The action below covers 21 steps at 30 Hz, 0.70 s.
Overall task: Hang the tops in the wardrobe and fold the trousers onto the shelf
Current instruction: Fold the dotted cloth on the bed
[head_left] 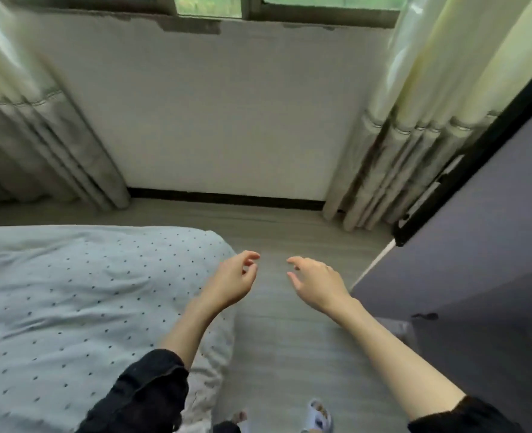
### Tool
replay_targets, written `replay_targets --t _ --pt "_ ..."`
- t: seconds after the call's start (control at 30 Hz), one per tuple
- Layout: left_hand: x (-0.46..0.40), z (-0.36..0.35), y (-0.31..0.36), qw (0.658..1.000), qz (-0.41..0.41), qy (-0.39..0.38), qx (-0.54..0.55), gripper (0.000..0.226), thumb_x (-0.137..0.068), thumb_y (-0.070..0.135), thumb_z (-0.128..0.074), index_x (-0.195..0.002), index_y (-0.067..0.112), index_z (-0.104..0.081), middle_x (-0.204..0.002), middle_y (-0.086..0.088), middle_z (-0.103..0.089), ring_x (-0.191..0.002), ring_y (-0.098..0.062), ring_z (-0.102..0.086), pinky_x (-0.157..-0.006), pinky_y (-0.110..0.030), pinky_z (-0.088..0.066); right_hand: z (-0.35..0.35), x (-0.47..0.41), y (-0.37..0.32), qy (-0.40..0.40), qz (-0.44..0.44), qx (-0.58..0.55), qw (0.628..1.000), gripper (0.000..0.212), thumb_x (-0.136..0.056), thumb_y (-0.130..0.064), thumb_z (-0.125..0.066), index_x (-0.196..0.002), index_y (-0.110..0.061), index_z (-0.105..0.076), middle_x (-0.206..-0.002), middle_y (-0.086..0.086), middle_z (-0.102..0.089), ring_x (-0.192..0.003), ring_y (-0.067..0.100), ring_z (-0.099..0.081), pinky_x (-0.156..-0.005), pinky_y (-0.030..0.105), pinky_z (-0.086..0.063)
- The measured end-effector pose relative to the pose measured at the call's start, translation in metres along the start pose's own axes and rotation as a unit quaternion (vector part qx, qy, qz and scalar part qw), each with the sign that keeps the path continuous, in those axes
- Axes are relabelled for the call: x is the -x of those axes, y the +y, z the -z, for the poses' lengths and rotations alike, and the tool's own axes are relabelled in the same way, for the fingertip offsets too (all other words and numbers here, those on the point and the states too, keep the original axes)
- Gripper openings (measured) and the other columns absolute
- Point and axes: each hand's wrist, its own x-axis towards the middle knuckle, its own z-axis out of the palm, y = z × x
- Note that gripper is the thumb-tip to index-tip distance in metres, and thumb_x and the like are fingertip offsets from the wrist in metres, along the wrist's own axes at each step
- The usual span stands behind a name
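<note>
both hands, left hand (232,281) and right hand (316,282), hover empty, fingers loosely curled; no clothes visible.

Both hands, the left hand (232,281) and the right hand (316,281), are bare, with no gloves; whether a ring is worn is too blurred to tell. Behind each hand the forearm is uncovered up to near the elbow. There a black sleeve (152,389) is pushed up in loose, crumpled folds on the left arm, and a second black sleeve (464,417) ends in a plain edge on the right arm. Below the hands, a pale slipper (319,415) with a patterned strap covers one foot.
</note>
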Motion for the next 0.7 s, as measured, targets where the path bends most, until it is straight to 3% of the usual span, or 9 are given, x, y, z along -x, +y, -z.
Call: replay_targets --t 0.3,0.6,0.7 --pt "-0.029 0.079 -0.097 0.985 0.134 0.089 0.057 0.031 -0.097 0.021 -0.045 -0.127 0.017 -0.054 -0.121 -0.003 -0.06 -0.103 -0.017 -0.058 -0.092 -0.028 -0.045 -0.026 -0.132 -0.1 -0.076 0.099 -0.035 0.992 0.035 -0.096 -0.035 -0.042 -0.128 -0.027 -0.052 -0.125 -0.004 -0.061 -0.114 0.02 -0.056 -0.092 0.033 -0.044" --pt "-0.209 0.153 -0.135 0.942 0.236 0.199 0.133 0.033 -0.098 0.025 -0.039 -0.129 0.024 -0.05 -0.111 0.01 -0.053 -0.108 -0.011 -0.052 -0.088 -0.028 -0.045 0.023 -0.376 -0.148 -0.131 0.232 -0.003 0.964 0.031 -0.097 -0.031 -0.043 -0.123 -0.023 -0.057 -0.119 -0.004 -0.064 -0.108 0.02 -0.058 -0.091 0.032 -0.045" --pt "-0.255 0.18 -0.131 0.93 0.253 0.225 0.143 0.033 -0.099 0.026 -0.038 -0.129 0.026 -0.049 -0.117 0.01 -0.054 -0.109 -0.009 -0.051 -0.085 -0.026 -0.045 0.051 -0.435 -0.161 -0.148 0.264 -0.002 0.953 0.032 -0.097 -0.031 -0.044 -0.124 -0.022 -0.056 -0.119 -0.005 -0.064 -0.108 0.017 -0.058 -0.091 0.029 -0.045"
